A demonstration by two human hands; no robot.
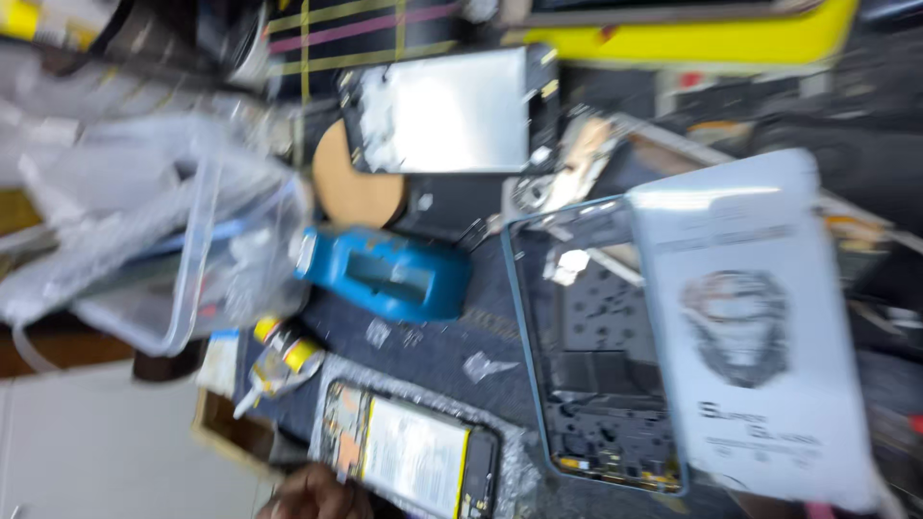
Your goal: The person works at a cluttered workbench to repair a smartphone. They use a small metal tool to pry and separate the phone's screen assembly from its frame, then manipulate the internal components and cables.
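A cluttered, dark work mat (452,356) is seen, blurred by camera motion. At its right side a large white flat package with a grey printed emblem (760,327) is laid, overlapping the right edge of an opened phone frame with a teal rim and bare dark interior (596,365). At the left edge a clear plastic box wrapped in crumpled film (163,240) is piled. Toward the far edge a silver-backed phone panel (452,111) is set, with a round tan disc (351,187) just beside it. Near the middle a blue rounded plastic tool (389,274) is placed. At the near edge an opened phone with a pale battery and yellow strip (413,457) is lying on a silvery sheet. A small yellow-capped glue tube (279,360) is seen left of it.

Only part of one hand (312,495) is visible at the near edge, just beside the opened phone's lower left corner; which hand it is and its grip cannot be told. Open mat is left between phone and frame.
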